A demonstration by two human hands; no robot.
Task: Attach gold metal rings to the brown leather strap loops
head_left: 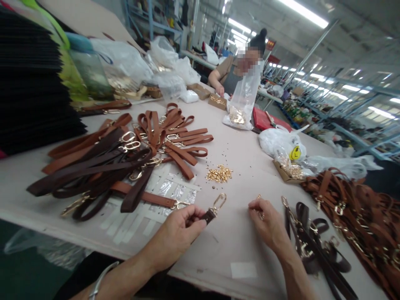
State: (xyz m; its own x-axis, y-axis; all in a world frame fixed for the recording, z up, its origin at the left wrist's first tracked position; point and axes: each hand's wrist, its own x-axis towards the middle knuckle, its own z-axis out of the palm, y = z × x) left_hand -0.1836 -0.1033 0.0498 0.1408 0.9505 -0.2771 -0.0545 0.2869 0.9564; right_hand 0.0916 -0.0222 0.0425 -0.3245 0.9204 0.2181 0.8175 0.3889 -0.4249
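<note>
My left hand [187, 223] is closed around the end of a dark brown leather strap [208, 215]. From that end a gold oval snap hook [219, 201] sticks up past my fingers. To the right, my right hand [268, 221] is pinched just above the table, with small gold metal pieces [258, 197] showing at its fingertips; their exact shape is too small to make out. Beyond and between both hands lies a pile of small gold fittings [219, 173]. A brown strap with a metal hook [146, 196] lies just left of my left hand.
Brown and dark straps [162, 133] are heaped at the left, more [350, 212] at the right. A black stack [31, 79] stands far left. Behind are a clear bag of fittings [242, 106], a cardboard box [287, 171] and a person [229, 73] across the table [225, 254].
</note>
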